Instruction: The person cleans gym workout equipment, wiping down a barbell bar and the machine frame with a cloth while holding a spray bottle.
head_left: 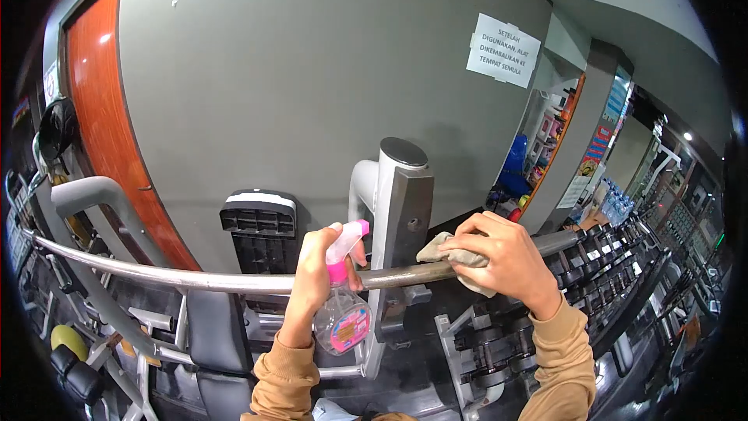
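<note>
A clear spray bottle [343,320] with a pink and white spray head hangs upright from my left hand [313,265], whose fingers wrap round its neck just at the metal bar. The long metal bar [234,281] runs across the view in front of me. My right hand [502,257] is closed on a beige cloth [460,260], which lies over the bar to the right of the bottle. Between my hands, a grey machine post [405,218] stands behind the bar. My fingertips under the cloth are hidden.
Rows of dumbbells [600,257] stand on a rack at the right. A black padded seat [216,331] is below the bar at the left. Behind are a grey wall with a paper sign [503,50] and a wooden door [101,101].
</note>
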`<state>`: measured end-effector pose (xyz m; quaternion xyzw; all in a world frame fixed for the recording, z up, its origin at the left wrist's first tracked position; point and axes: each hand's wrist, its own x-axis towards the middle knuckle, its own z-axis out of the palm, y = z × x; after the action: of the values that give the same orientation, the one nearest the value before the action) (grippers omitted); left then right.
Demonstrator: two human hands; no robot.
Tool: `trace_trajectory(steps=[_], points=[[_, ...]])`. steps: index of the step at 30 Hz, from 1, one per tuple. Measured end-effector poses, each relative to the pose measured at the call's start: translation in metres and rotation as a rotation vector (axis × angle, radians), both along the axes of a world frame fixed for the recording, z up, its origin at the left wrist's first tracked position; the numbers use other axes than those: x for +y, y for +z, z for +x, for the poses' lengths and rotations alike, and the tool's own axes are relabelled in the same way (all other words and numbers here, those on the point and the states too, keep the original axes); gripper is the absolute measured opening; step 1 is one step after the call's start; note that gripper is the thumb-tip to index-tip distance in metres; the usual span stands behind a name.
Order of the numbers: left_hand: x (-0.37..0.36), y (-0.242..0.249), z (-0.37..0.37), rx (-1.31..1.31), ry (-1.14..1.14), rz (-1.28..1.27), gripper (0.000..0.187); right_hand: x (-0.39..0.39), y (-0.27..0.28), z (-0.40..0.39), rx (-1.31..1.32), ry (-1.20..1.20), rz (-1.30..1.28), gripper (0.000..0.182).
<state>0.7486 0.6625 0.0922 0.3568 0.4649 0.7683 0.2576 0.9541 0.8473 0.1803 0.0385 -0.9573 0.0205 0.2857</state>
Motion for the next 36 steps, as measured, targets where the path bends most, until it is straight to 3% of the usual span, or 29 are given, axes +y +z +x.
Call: trace_trajectory(steps=[5,10,12,13,14,17,22,26,28,30,31,32,34,36], points=[[0.000,0.015,-0.002,0.034,0.006,-0.078,0.053,-0.026,0.019,-0.003,0.070,-0.016,0.049,0.027],[-0.007,0.009,-0.008,-0.040,-0.081,0.040,0.055,-0.058,0.036,-0.028,0.177,-0.158,0.236,0.031],[-0.016,0.010,-0.010,-0.008,-0.066,0.051,0.055,-0.066,0.038,-0.053,0.223,-0.262,0.426,0.030],[-0.021,0.006,-0.017,0.053,-0.106,0.035,0.054,-0.066,0.036,-0.067,0.208,-0.268,0.484,0.019],[-0.026,0.006,-0.020,0.046,-0.119,0.039,0.054,-0.064,0.028,-0.078,0.198,-0.279,0.490,0.019],[-0.046,0.014,-0.023,0.072,-0.127,-0.066,0.048,-0.075,0.011,-0.095,-0.035,-0.484,0.877,0.009],[-0.056,0.015,-0.029,0.056,-0.208,-0.092,0.043,-0.088,-0.024,-0.092,-0.500,-0.379,0.712,0.007],[-0.058,0.015,-0.033,0.165,-0.254,-0.099,0.042,-0.097,0.011,-0.098,-0.392,-0.521,0.745,0.009],[-0.057,0.014,-0.035,0.196,-0.287,-0.083,0.042,-0.095,0.033,-0.103,-0.164,-0.586,0.799,0.008],[-0.056,0.012,-0.035,0.231,-0.258,-0.058,0.044,-0.097,0.049,-0.109,-0.100,-0.657,0.772,0.008],[-0.056,0.013,-0.036,0.230,-0.273,-0.058,0.044,-0.100,0.047,-0.113,-0.159,-0.719,0.761,0.014],[-0.058,0.015,-0.037,0.232,-0.274,-0.048,0.043,-0.101,0.039,-0.116,-0.179,-0.698,0.854,0.008],[-0.058,0.014,-0.036,0.234,-0.290,-0.038,0.042,-0.099,0.021,-0.117,-0.347,-0.647,0.791,0.006],[-0.056,0.010,-0.033,0.172,-0.239,-0.006,0.030,-0.099,-0.006,-0.117,-0.516,-0.573,0.766,0.006]])
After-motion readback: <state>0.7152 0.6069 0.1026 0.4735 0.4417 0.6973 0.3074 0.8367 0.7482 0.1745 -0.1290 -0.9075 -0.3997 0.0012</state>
